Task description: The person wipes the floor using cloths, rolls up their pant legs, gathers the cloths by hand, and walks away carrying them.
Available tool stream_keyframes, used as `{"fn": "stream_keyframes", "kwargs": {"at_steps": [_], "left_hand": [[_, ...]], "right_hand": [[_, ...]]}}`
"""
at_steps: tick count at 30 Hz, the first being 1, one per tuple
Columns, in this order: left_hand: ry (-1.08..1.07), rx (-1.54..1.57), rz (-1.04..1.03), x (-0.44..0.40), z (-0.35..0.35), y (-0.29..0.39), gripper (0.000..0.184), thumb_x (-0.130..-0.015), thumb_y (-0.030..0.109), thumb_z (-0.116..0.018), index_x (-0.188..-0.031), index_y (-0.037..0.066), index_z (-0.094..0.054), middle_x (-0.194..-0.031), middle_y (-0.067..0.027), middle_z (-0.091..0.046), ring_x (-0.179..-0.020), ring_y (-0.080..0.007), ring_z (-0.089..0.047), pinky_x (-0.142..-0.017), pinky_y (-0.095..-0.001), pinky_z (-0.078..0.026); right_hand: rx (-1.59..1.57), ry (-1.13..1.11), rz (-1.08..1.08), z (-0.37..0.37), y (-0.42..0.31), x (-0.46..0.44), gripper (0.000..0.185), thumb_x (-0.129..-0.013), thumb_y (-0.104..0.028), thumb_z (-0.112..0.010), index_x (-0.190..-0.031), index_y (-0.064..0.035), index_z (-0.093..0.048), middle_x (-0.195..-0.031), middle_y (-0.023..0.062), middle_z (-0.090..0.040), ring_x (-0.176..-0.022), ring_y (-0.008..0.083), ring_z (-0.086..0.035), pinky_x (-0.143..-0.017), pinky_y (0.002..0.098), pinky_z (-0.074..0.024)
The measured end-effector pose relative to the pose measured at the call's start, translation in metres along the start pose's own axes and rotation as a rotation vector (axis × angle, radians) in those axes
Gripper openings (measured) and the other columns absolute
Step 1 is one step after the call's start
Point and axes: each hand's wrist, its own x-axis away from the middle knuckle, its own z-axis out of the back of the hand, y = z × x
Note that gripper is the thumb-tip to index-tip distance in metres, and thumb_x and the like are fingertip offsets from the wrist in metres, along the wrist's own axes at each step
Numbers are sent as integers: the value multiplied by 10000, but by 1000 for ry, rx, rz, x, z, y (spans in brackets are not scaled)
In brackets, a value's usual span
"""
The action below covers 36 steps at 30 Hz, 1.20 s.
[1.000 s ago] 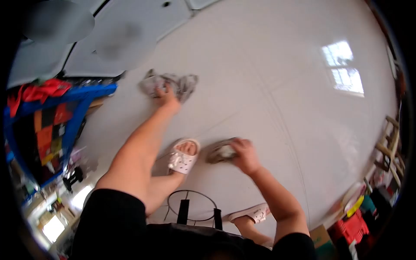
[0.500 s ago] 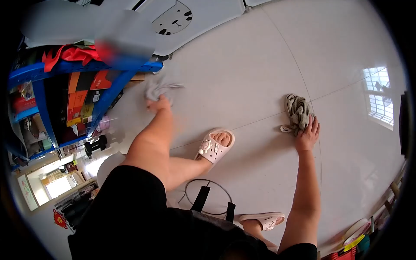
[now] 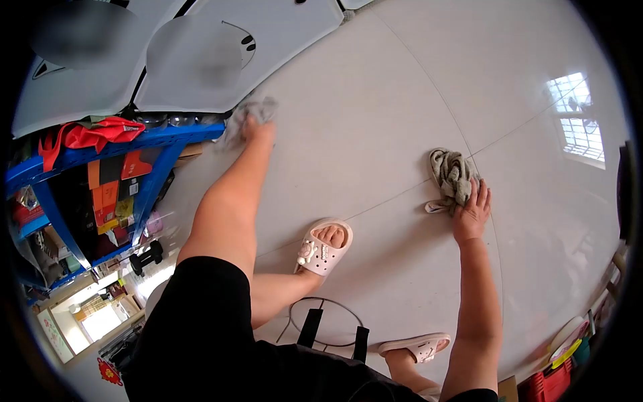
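Note:
In the head view, my left hand (image 3: pixel 257 127) is blurred by motion at the floor, close to the end of a blue shelf. Its fingers are closed on a grey cloth (image 3: pixel 262 107), which is smeared too. My right hand (image 3: pixel 473 213) rests on the floor tiles at the right, fingers stretched out. Against its thumb side lies a bunched, twisted greenish-grey cloth (image 3: pixel 453 175) with one loop sticking out toward me. The hand touches this cloth but is not wrapped round it.
A blue metal shelf (image 3: pixel 154 136) holds boxes and a red bag (image 3: pixel 100 134). White panels with cat drawings (image 3: pixel 281 47) stand along the far left. My pink slippers (image 3: pixel 326 246), a round wire frame (image 3: pixel 325 321), a black dumbbell (image 3: pixel 146 258) and a red container (image 3: pixel 549 385) are around me.
My left hand has moved the grey cloth up and slightly right, away from me along the floor. My right hand stays by the greenish-grey cloth. The view has shifted a little.

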Motion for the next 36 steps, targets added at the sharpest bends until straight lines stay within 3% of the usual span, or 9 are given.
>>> {"fn": "stream_keyframes", "kwargs": {"at_steps": [2, 4, 8, 12, 23, 29, 33, 35, 36], "left_hand": [[4, -63, -254, 8, -27, 54, 656, -652, 349, -607, -1205, 100, -356, -1191, -165, -381, -1094, -299, -363, -927, -364, -306], [-77, -110, -462, 29, -46, 111, 683, -639, 306, -602, -1228, 96, -327, -1258, -204, -266, -1172, -306, -254, -978, -367, -214], [-221, -168, -786, 78, -73, 196, 677, -628, 230, -592, -1243, 147, -321, -1292, -179, -228, -1171, -336, -250, -977, -349, -237], [-307, -221, -1019, 128, -66, 192, 629, -641, 192, -594, -1225, 196, -361, -1301, -131, -233, -1160, -329, -266, -970, -349, -257], [-678, -327, -1058, 322, -31, 45, 660, -612, 92, -623, -1211, 190, -363, -1290, -116, -219, -1174, -391, -191, -976, -420, -230], [-921, -533, -1250, 338, 17, -42, 518, -581, 83, -618, -1082, 122, -492, -1215, -134, -332, -1153, -354, -240, -959, -405, -255], [-1013, -365, -1260, 337, 23, -36, 478, -590, 66, -581, -1061, 97, -503, -1172, -136, -373, -1123, -320, -307, -950, -372, -274], [-1124, 68, -1009, 332, 15, -9, 472, -595, 39, -532, -1064, 73, -496, -1135, -144, -406, -1084, -290, -372, -929, -337, -298], [-1088, 135, -969, 330, 18, 15, 472, -600, 73, -544, -1068, 64, -478, -1125, -145, -421, -1016, -261, -437, -885, -309, -343]], "right_hand": [[-3, -2, 10, 3, -1, 1, 691, -652, -32, -494, -1271, -181, -227, -1325, 86, -185, -1220, 319, -144, -983, 426, -163], [-8, -6, 3, 5, -5, 1, 684, -655, -34, -491, -1270, -180, -230, -1324, 85, -188, -1220, 319, -144, -984, 426, -163], [-43, -6, 3, 3, 1, -2, 683, -654, -56, -500, -1267, -203, -239, -1331, 76, -173, -1229, 310, -130, -985, 432, -140], [-73, 22, 28, 0, 3, 0, 657, -673, -70, -496, -1263, -218, -248, -1331, 80, -173, -1227, 313, -134, -984, 431, -140], [-62, -5, 30, -1, 4, 7, 632, -675, -141, -533, -1254, -218, -292, -1321, 67, -228, -1217, 299, -185, -985, 433, -156], [-135, -149, 152, -64, 4, 174, 517, -669, -80, -505, -1163, -202, -416, -1259, 78, -319, -1122, 343, -306, -901, 480, -274], [-765, -111, -42, -55, 32, 209, 435, -651, -24, -511, -1075, -117, -493, -1088, 128, -464, -1007, 328, -408, -861, 398, -346], [-987, 40, -8, -18, 56, 209, 380, -692, -28, -485, -1070, -69, -489, -1014, 123, -517, -955, 263, -474, -837, 334, -377], [-1177, 9, -243, 1, 70, 211, 359, -712, -37, -483, -1071, -51, -485, -1019, 107, -518, -947, 219, -481, -822, 308, -386]]}}
